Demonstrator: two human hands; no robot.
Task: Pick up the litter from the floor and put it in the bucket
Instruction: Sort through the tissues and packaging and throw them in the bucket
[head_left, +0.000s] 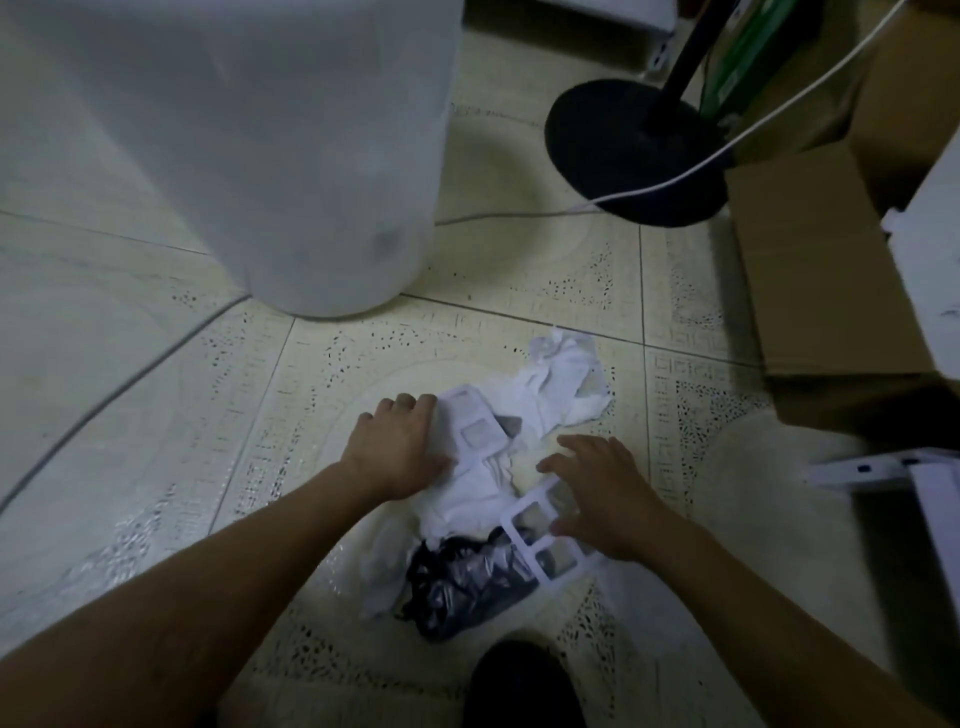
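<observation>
Cream tiled floor: my left hand grips white moulded plastic tray, right hand open over white plastic grid frame, gathering; translucent white bucket 11 o'clock.

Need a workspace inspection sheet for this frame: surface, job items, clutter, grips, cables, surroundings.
surface: patterned tiled floor, dim light.
job's things: tissues, far frame, near frame and black bag piled on the floor; bucket upright beyond the pile, inside not visible.
clutter: boxes and white panels at right.
grips: left hand on the far frame, fingers curled at its edge; right hand spread, touching the near frame.
cables: white cable crosses the fan base; grey cable lies on the floor at left.
surroundings: dark shoe at the bottom edge.
</observation>
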